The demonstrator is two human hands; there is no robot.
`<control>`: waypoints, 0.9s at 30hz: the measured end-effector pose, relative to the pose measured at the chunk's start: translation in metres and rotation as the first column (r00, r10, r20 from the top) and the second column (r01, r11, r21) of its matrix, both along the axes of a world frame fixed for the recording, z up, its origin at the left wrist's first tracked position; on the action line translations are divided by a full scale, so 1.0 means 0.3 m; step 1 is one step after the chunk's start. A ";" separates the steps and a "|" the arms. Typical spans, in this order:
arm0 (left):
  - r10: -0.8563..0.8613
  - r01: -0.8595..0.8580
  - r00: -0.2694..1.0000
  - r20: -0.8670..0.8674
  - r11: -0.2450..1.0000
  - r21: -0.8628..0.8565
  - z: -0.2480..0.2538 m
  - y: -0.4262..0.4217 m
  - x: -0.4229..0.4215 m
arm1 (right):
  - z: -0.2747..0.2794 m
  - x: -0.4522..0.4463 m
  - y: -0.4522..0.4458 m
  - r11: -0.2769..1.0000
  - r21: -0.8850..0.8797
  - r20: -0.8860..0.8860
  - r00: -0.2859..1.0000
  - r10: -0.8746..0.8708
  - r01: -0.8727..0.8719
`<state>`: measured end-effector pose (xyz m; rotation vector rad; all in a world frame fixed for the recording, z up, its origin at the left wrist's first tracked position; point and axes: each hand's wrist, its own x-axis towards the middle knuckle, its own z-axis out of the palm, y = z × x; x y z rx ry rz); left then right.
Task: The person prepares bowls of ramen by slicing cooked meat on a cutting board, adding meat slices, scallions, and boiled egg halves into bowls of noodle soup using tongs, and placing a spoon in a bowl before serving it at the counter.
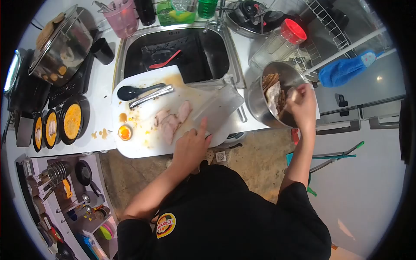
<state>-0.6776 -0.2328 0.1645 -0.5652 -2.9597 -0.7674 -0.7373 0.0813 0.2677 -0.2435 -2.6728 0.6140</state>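
Observation:
My left hand [190, 147] is closed on a cleaver with its index finger stretched along the wide, blurred blade [223, 106], over the right side of the white cutting board [130, 149]. Pale meat slices [169, 125] lie on the board left of the blade. A halved egg [125, 132], a black ladle [134, 92] and metal tongs [151, 96] rest there too. Over the rim of a steel pot [255, 97], my right hand [302, 104] has its fingers curled together beside browned meat [274, 93]; whatever they hold is hidden.
Behind the board is a sink [119, 65] with a red spoon [165, 60] in it. Several black bowls of orange soup [71, 121] line the left counter near a large steel pot [60, 47]. A clear container with a red lid [294, 31] stands behind the right pot.

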 end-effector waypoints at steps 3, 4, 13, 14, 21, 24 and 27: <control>0.060 -0.059 0.998 -0.013 0.998 0.008 0.011 0.009 0.005 | -0.051 -0.015 0.043 0.998 -0.054 0.063 0.998 0.019 -0.016; 0.053 -0.053 0.999 -0.009 0.999 0.008 0.007 0.013 0.010 | -0.049 -0.018 0.058 0.998 -0.054 0.066 0.998 0.013 -0.009; 0.190 -0.213 0.973 -0.130 0.958 -0.194 0.028 0.071 0.037 | -0.018 0.010 0.157 0.968 0.194 0.034 0.987 0.157 -0.160; 0.211 -0.224 0.973 -0.091 0.958 -0.177 0.029 0.075 0.039 | -0.028 0.016 0.162 0.963 0.209 0.153 0.978 0.139 -0.169; 0.329 -0.333 0.937 -0.119 0.943 -0.019 0.151 -0.051 0.003 | 0.048 0.057 0.157 0.978 -0.009 -0.145 0.967 0.207 -0.211; 0.396 -0.413 0.887 -0.237 0.910 -0.025 0.170 -0.262 -0.068 | 0.031 0.078 0.177 0.968 -0.064 -0.290 0.932 0.216 -0.244; 0.381 -0.403 0.891 -0.249 0.914 -0.045 0.158 -0.407 -0.160 | -0.002 0.100 0.147 0.963 -0.160 -0.357 0.922 0.148 -0.216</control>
